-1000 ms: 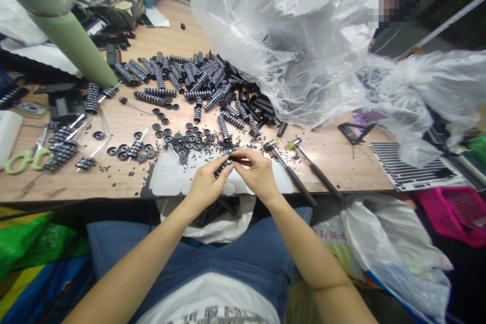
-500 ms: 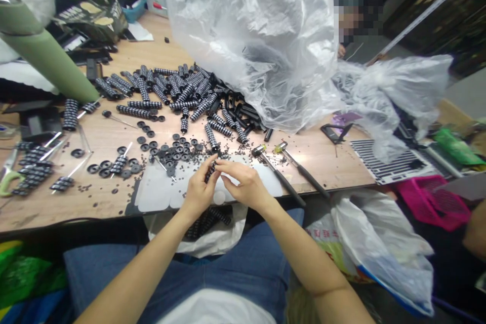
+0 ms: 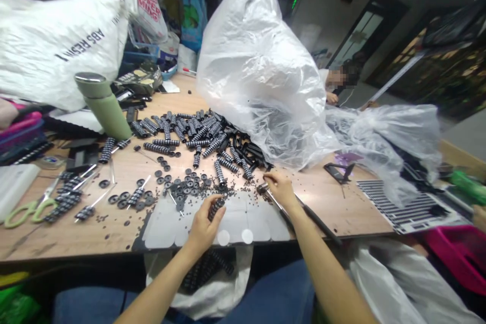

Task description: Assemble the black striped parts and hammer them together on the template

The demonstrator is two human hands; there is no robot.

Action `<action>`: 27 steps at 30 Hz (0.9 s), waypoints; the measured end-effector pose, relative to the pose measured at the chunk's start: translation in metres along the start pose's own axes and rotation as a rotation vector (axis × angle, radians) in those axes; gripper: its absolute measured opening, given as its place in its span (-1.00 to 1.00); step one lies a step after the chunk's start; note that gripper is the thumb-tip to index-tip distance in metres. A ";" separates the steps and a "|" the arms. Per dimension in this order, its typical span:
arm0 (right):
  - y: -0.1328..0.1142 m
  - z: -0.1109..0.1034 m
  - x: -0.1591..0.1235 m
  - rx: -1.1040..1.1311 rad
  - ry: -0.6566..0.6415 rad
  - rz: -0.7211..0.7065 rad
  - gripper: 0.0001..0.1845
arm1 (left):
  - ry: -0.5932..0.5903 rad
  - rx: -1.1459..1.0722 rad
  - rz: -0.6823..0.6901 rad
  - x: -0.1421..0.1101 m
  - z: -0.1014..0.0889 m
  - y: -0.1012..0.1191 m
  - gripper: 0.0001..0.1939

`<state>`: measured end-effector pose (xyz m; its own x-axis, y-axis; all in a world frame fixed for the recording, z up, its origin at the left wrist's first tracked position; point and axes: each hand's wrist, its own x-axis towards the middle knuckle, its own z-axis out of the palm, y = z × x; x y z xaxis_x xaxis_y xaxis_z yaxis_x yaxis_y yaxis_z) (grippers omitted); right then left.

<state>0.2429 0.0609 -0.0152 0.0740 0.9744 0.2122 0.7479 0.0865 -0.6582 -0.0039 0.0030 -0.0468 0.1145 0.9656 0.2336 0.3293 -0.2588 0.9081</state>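
Note:
My left hand (image 3: pixel 207 220) is closed around a black ribbed roller with pale bands (image 3: pixel 216 208), held above a pale plastic sheet (image 3: pixel 163 223) at the table's front edge. To the right, my right hand (image 3: pixel 281 191) reaches over two hammers; its fingers are bent together beside a short black piece (image 3: pixel 268 166) at the pile's edge. Whatever those fingers pinch is hidden. One hammer's head (image 3: pixel 261 189) shows left of the hand, and the other's black handle (image 3: pixel 319 221) runs out to its right. Small black discs (image 3: pixel 190 182) and scattered bits lie left of my hands.
A heap of banded rollers (image 3: pixel 201 129) lies behind, against a large clear plastic bag (image 3: pixel 261 61). On the left stand a green flask (image 3: pixel 108 111) and scissors (image 3: pixel 34 210). A pink basket (image 3: pixel 459 253) is at right; a co-worker's hand (image 3: pixel 331 98) shows far back.
My right hand has left the roller and moved right and away to the heap's edge near the hammers. My left hand keeps the roller. The head view has tilted upward.

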 end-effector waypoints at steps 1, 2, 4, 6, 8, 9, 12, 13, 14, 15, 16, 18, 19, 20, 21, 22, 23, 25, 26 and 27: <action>-0.009 0.001 -0.006 0.085 -0.058 -0.012 -0.80 | 0.008 -0.002 0.016 0.001 -0.003 0.005 -0.65; -0.018 0.001 -0.013 0.208 -0.150 -0.010 -0.78 | -0.008 -0.011 0.035 0.003 -0.005 0.011 -0.61; -0.040 0.005 -0.022 0.511 -0.374 0.033 -0.74 | -0.109 -0.056 0.043 0.008 -0.009 0.021 -0.66; -0.061 0.012 -0.028 0.722 -0.455 0.077 -0.70 | -0.189 -0.141 -0.046 0.013 -0.010 0.028 -0.79; -0.078 0.021 -0.030 0.682 -0.339 0.019 -0.62 | -0.161 -0.230 -0.205 0.017 -0.009 0.027 -0.81; -0.083 0.027 -0.031 0.609 -0.271 -0.043 -0.58 | -0.121 -0.260 -0.267 0.019 -0.009 0.025 -0.80; -0.085 0.045 -0.032 0.376 -0.176 -0.171 -0.70 | -0.012 -0.256 -0.284 0.022 -0.010 0.011 -0.77; -0.081 0.050 -0.031 0.335 -0.167 -0.163 -0.78 | 0.020 -0.224 -0.254 0.022 -0.012 0.005 -0.77; -0.077 0.055 -0.031 0.310 -0.156 -0.140 -0.81 | 0.051 -0.184 -0.225 0.022 -0.015 0.001 -0.76; -0.072 0.059 -0.030 0.295 -0.145 -0.116 -0.81 | 0.078 -0.140 -0.201 0.022 -0.019 -0.004 -0.75; -0.068 0.062 -0.029 0.284 -0.135 -0.099 -0.81 | 0.094 -0.095 -0.184 0.021 -0.024 -0.007 -0.72; -0.061 0.065 -0.029 0.259 -0.121 -0.098 -0.79 | 0.120 -0.024 -0.164 0.021 -0.034 -0.012 -0.68; -0.059 0.067 -0.030 0.216 -0.108 -0.112 -0.79 | 0.134 -0.004 -0.157 0.020 -0.039 -0.013 -0.67; -0.059 0.068 -0.030 0.145 -0.089 -0.133 -0.77 | 0.157 0.008 -0.154 0.020 -0.044 -0.013 -0.67; -0.059 0.070 -0.029 0.047 -0.070 -0.155 -0.73 | 0.184 0.010 -0.154 0.020 -0.047 -0.012 -0.68; -0.060 0.072 -0.028 -0.066 -0.054 -0.172 -0.67 | 0.212 0.006 -0.155 0.020 -0.050 -0.012 -0.68; -0.060 0.074 -0.025 -0.170 -0.048 -0.173 -0.60 | 0.233 -0.003 -0.157 0.020 -0.052 -0.011 -0.69; -0.061 0.078 -0.017 -0.268 -0.078 -0.133 -0.53 | 0.246 -0.029 -0.168 0.018 -0.054 -0.009 -0.71; -0.061 0.079 -0.011 -0.261 -0.106 -0.109 -0.55 | 0.238 -0.046 -0.177 0.018 -0.055 -0.008 -0.72; -0.061 0.080 -0.006 -0.231 -0.130 -0.094 -0.60 | 0.227 -0.062 -0.186 0.017 -0.055 -0.008 -0.72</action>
<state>0.1438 0.0659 -0.0338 -0.0775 0.9840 0.1602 0.8790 0.1433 -0.4548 -0.0564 0.0228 -0.0305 -0.1576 0.9794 0.1265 0.2659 -0.0813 0.9606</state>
